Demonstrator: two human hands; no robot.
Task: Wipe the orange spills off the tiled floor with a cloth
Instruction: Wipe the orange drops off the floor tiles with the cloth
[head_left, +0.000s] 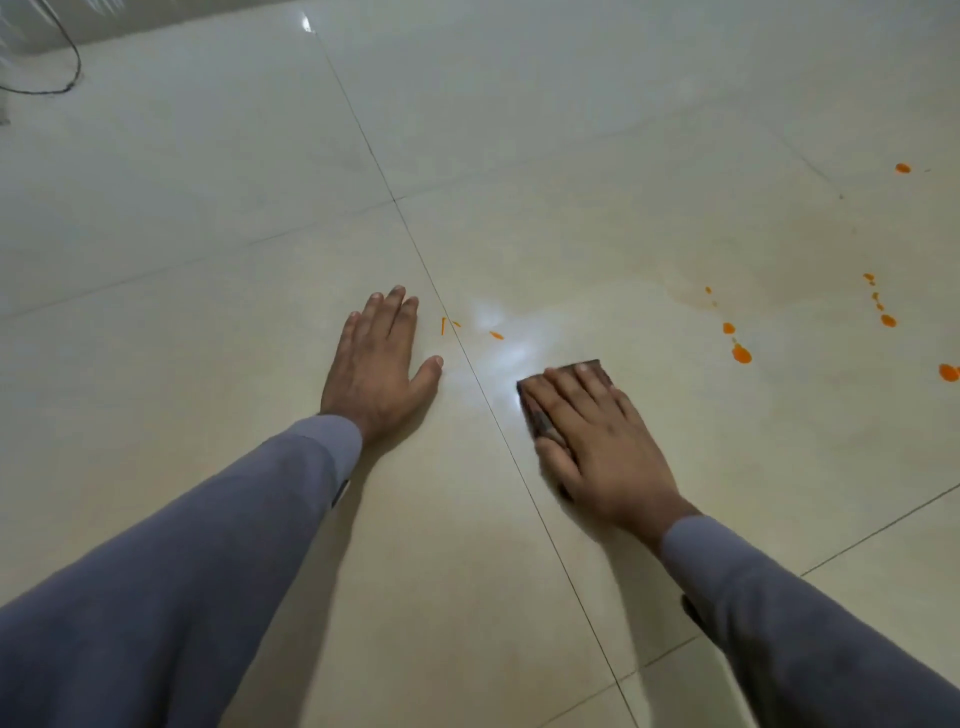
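My right hand (597, 441) lies flat on a dark brown folded cloth (535, 410), pressing it onto the cream tiled floor (208, 260); only the cloth's far and left edges show. My left hand (376, 369) rests palm down on the tiles, fingers spread, holding nothing. Thin orange streaks (496, 335) lie just beyond and between the hands, near a grout line. Orange drops (741, 354) dot the floor to the right of the cloth, with more orange drops (888, 320) further right and a single drop (903, 168) far off.
A faint brownish wet smear (753, 270) spreads over the tile at right. A black cable (72, 62) loops along the wall base at top left. Dark grout lines (431, 280) cross the floor. Both forearms are in grey sleeves.
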